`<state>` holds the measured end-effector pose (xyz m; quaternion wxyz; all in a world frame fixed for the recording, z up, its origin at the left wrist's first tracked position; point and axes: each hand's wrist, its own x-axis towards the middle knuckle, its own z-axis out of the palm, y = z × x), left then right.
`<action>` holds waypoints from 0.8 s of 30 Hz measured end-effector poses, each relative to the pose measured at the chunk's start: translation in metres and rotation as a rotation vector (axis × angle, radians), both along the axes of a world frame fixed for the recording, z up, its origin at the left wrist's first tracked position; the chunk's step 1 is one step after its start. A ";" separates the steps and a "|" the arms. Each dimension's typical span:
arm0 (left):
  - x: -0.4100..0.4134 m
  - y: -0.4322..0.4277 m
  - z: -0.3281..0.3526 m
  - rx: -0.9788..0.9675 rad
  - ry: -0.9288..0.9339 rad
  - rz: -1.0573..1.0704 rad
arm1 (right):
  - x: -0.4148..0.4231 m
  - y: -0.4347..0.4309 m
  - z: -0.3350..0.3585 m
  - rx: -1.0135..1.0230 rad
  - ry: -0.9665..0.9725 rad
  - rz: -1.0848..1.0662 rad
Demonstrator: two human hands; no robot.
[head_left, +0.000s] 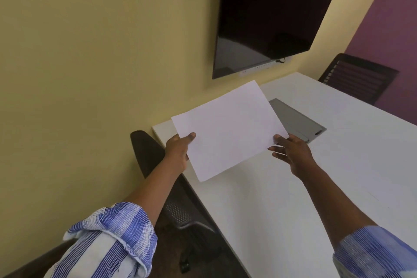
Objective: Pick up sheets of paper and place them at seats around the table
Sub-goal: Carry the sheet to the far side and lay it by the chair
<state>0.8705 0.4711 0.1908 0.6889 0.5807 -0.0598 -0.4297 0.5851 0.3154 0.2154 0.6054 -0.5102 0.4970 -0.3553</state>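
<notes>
A blank white sheet of paper (229,130) hangs in the air above the near-left part of the white table (327,176). My left hand (178,152) pinches its left edge, thumb on top. On the other side my right hand (292,153) holds the sheet's right corner, its thumb on the paper and its fingers spread underneath. I cannot tell if it is one sheet or a thin stack. The paper hides part of the table's far-left corner.
A grey cable-box lid (297,119) is set into the table behind the paper. A dark chair (151,153) is tucked in at the table's left side, another dark chair (358,77) at the far right. A black wall screen (270,11) hangs above.
</notes>
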 end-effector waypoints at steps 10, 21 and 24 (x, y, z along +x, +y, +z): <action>-0.011 -0.098 -0.098 0.422 -0.082 -0.138 | -0.004 -0.109 -0.106 0.096 0.260 -0.044; -0.032 -0.133 -0.210 0.729 -0.116 -0.124 | 0.006 -0.148 -0.229 0.252 0.392 -0.034; -0.035 -0.138 -0.223 0.790 -0.206 -0.137 | 0.008 -0.152 -0.249 0.255 0.428 -0.041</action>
